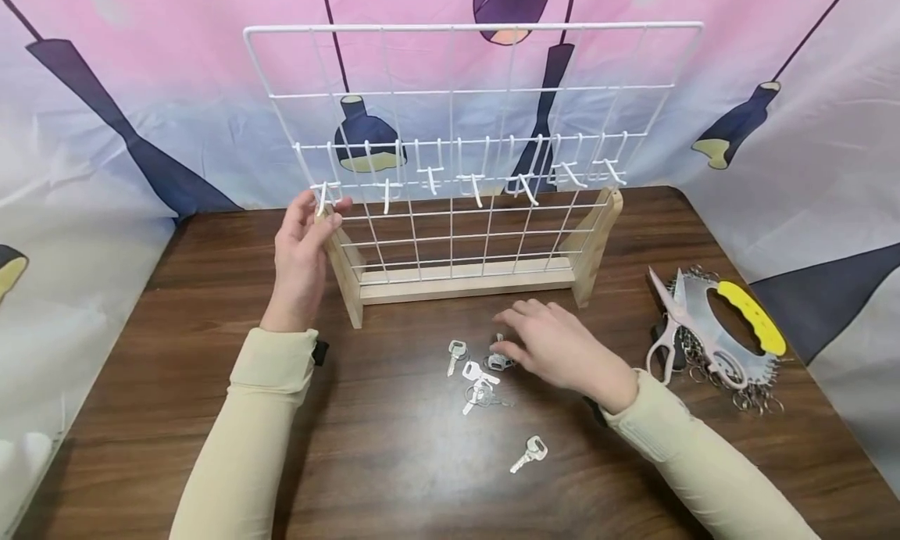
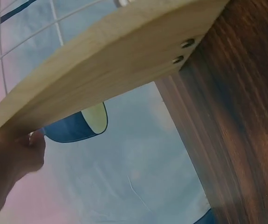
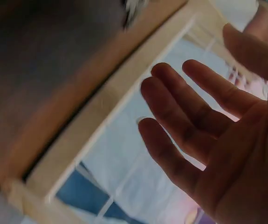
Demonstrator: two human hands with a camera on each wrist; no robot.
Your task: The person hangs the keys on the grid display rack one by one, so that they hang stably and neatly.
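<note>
Head view: the left grip holds the rack's upright; the right grip hovers beside keys on the desk, likely choosing one. Left wrist: a digit at the upright's edge. Right wrist: fingers loose, empty; a pinch seems due.

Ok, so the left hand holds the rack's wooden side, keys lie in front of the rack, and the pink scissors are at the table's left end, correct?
No: the pink scissors lie toward the table's right end, as the head view shows. The left hand holds the rack's wooden side, with keys in front.
</note>
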